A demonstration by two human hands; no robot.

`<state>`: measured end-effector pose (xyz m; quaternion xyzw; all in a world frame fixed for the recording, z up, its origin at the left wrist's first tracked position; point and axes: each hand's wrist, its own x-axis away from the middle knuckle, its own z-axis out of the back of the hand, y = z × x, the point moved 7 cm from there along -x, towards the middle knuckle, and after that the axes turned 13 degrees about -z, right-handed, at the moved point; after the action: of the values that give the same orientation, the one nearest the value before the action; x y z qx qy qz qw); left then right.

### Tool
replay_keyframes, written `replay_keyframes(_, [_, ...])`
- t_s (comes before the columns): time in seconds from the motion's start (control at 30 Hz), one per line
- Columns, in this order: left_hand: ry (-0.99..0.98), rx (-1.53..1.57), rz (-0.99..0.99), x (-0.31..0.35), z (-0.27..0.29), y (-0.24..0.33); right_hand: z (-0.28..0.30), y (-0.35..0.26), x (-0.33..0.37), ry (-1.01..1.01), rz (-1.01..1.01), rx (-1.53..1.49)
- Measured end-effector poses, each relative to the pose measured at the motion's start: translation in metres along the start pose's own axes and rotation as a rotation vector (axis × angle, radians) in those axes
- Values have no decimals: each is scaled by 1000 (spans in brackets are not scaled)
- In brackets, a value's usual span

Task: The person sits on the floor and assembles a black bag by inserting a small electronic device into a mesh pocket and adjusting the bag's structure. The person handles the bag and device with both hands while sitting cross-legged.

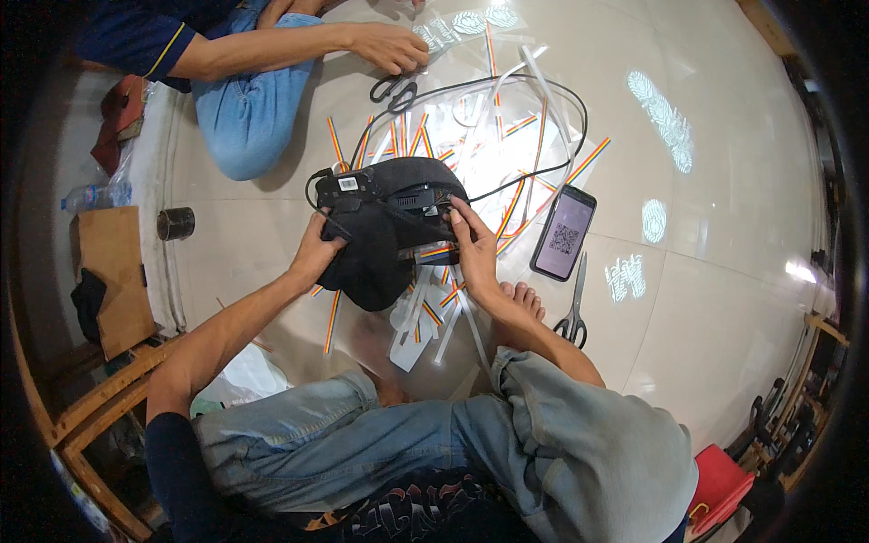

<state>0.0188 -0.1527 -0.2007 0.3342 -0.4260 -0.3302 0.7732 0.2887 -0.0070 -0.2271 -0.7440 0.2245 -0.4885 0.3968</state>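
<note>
Both hands hold up a black fabric cap (369, 276) with dark electronic modules (348, 188) fixed on it. My left hand (317, 252) grips its left side, fingers partly hidden behind the cloth. At the right edge, beside a small black box (414, 200), my right hand (474, 242) pinches the cap with thumb and fingers. A black cable (584, 113) runs from the device and loops over the floor. Beneath it lie scattered striped ribbon strips (513, 201) in red, yellow and black, among white paper strips.
Right of the pile lie a phone (565, 233) showing a square code and black-handled scissors (572, 326). Another person's hand (389, 47) is near more scissors (394, 93) at the far side. White cut-out decals (661, 118) lie on the tiles; a dark cup (176, 223) stands left.
</note>
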Motion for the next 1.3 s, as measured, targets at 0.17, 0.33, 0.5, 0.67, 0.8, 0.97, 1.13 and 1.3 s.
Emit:
replay_keyframes(0.17, [408,-576,-316,36,-6,36,4,-6,-4,23,94,82])
replay_keyframes(0.33, [142,-666,-882,78,-14,145,2,-20,-6,-24,-3,84])
replay_keyframes(0.5, [-239,-813,-848,40,-64,169,6,-15,-14,-47,17,90])
replay_keyframes(0.67, [-203,-999,-642,-5,-99,158,9,-13,-20,-68,-45,-17])
replay_keyframes(0.8, [-224,-1058,-588,-7,-105,161,10,-18,-21,-59,-43,84])
replay_keyframes(0.97, [-280,-1161,-613,-14,-113,165,13,-20,-28,-121,-32,86])
replay_keyframes(1.13, [-234,-1075,-655,-22,-114,154,13,-22,-31,-91,-31,76])
replay_keyframes(1.3, [-253,-1003,-705,-25,-108,154,12,-23,-32,-94,15,103])
